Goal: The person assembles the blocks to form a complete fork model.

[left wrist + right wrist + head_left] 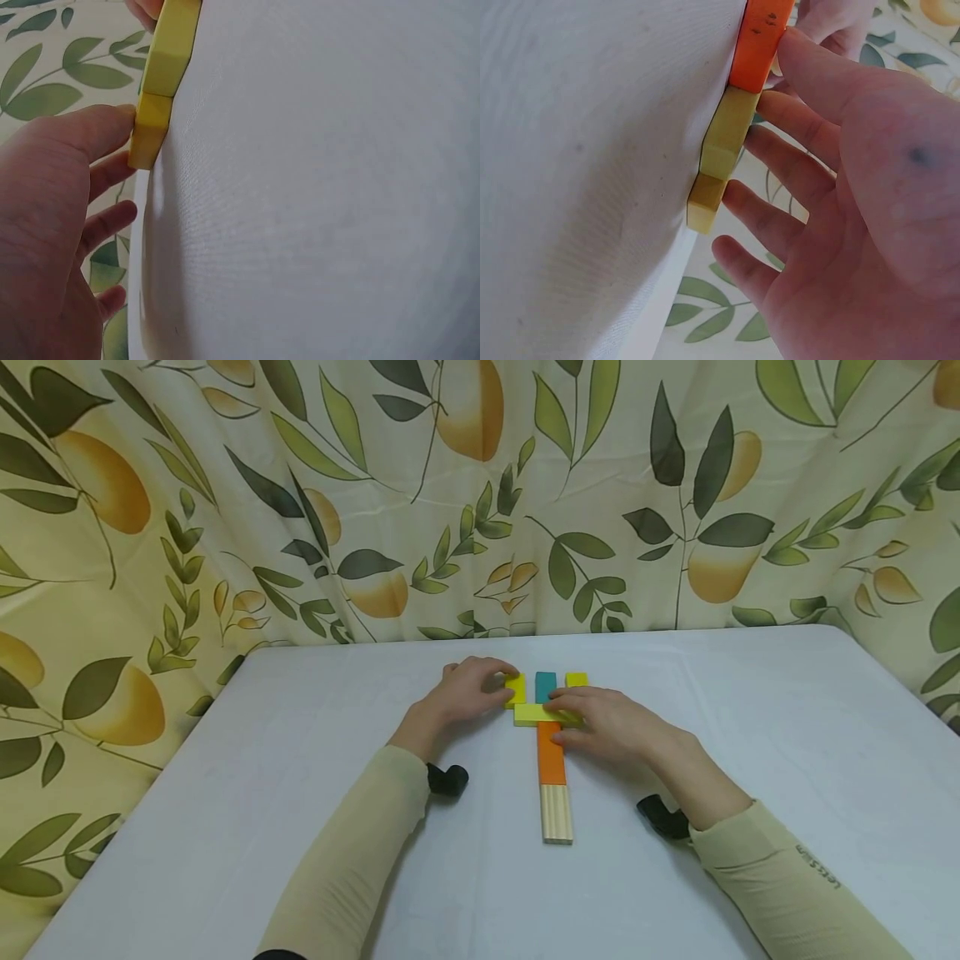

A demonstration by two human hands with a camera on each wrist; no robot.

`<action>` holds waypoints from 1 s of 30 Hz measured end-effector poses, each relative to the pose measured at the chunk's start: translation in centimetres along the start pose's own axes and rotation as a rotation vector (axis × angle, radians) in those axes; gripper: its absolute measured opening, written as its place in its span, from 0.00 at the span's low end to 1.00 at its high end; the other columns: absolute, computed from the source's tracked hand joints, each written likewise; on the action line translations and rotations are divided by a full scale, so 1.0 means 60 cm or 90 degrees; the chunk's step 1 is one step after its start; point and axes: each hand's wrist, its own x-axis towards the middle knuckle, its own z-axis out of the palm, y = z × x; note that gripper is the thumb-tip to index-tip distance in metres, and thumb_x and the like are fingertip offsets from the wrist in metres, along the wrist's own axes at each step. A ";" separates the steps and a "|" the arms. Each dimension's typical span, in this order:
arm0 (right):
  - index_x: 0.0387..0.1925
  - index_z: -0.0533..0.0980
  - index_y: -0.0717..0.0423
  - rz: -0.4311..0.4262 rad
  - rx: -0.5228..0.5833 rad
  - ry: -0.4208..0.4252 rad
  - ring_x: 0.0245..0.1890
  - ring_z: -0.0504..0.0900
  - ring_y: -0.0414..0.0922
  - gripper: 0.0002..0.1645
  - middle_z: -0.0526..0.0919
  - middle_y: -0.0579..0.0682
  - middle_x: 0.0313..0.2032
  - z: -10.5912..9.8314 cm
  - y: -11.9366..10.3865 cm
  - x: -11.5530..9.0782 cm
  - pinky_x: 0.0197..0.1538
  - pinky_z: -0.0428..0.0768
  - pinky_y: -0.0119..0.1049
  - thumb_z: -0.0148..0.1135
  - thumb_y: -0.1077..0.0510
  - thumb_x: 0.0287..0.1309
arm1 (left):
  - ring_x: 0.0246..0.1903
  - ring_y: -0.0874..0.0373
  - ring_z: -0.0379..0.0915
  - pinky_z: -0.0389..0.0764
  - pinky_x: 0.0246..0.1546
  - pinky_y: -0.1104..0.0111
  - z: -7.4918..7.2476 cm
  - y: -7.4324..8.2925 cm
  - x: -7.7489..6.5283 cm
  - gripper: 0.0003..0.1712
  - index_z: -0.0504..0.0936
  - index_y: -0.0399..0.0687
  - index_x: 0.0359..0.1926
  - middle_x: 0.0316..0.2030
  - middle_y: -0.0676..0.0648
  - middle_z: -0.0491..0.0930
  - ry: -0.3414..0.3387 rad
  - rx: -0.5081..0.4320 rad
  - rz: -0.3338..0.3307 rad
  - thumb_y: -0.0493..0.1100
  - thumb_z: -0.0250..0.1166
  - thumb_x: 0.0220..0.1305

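My left hand [476, 685] pinches a small yellow block [516, 691] between thumb and index finger, its other fingers spread loosely. That block [151, 131] touches a longer light-yellow crossbar block [527, 715]. My right hand [611, 718] lies over the crossbar's right part with fairly straight fingers, its thumb on an orange block [552, 756]. In the right wrist view, its fingertips rest along the crossbar [731, 124] and a yellow block [706, 199]. A teal block [545, 687] stands above the crossbar's middle. Beyond my right fingers shows another yellow block [577, 679], partly hidden.
A plain striped wooden block [557, 814] lies end to end with the orange block, toward me. Everything lies flat on a white-covered table [225, 827]. A leaf-and-fruit patterned curtain [480, 527] hangs behind the table's far edge.
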 end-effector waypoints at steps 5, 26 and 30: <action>0.65 0.76 0.56 0.000 0.002 -0.002 0.68 0.67 0.60 0.29 0.73 0.58 0.67 -0.001 0.000 0.001 0.68 0.63 0.59 0.65 0.49 0.67 | 0.66 0.55 0.63 0.54 0.64 0.46 0.000 -0.001 -0.001 0.22 0.79 0.57 0.63 0.64 0.54 0.76 0.003 -0.001 0.003 0.51 0.64 0.71; 0.64 0.76 0.57 -0.011 -0.001 0.003 0.67 0.69 0.60 0.28 0.74 0.58 0.65 0.001 0.002 0.003 0.68 0.63 0.59 0.65 0.50 0.67 | 0.66 0.54 0.63 0.54 0.65 0.45 0.000 0.001 -0.002 0.22 0.79 0.58 0.63 0.63 0.54 0.76 -0.002 -0.006 -0.002 0.50 0.64 0.71; 0.64 0.76 0.57 -0.008 0.002 0.003 0.67 0.68 0.60 0.28 0.74 0.58 0.65 0.000 0.002 0.002 0.68 0.63 0.59 0.65 0.50 0.67 | 0.66 0.55 0.63 0.54 0.65 0.46 -0.001 0.001 -0.002 0.21 0.79 0.58 0.64 0.64 0.54 0.76 -0.004 -0.004 0.002 0.50 0.64 0.71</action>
